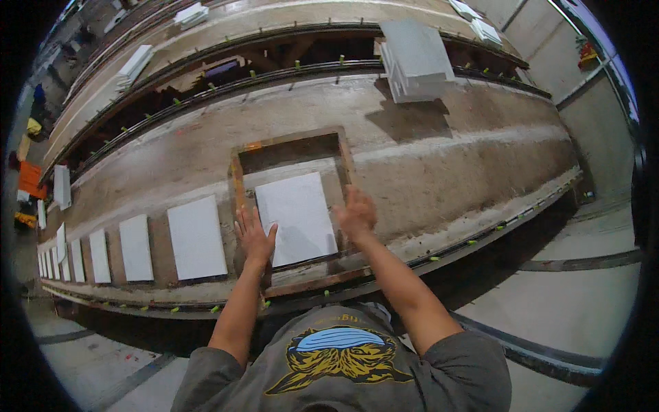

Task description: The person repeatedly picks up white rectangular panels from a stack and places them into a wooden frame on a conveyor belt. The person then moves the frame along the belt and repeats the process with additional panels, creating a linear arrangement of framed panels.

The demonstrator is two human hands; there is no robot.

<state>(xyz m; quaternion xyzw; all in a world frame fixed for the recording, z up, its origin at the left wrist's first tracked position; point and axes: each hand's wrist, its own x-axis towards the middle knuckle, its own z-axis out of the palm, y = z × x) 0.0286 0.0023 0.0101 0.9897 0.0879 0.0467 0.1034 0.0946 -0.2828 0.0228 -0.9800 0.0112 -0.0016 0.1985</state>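
Observation:
A rectangular wooden frame [288, 143] lies on the long, brown-stained bed in front of me. Inside it rests a flat white panel [296, 214], apart from the frame's far side. My left hand [254, 237] is open, fingers stretched, at the panel's left edge beside the frame's left side. My right hand [357, 214] is at the frame's right side. It is smeared by motion, so its grip on the wood cannot be made out.
More white panels [197, 238] lie in a row to the left along the bed [467, 165]. A stack of white panels [417, 60] stands at the far right. Beyond a dark gap, a second bed [274, 17] holds more panels. Small yellow-green pieces dot the bed edges.

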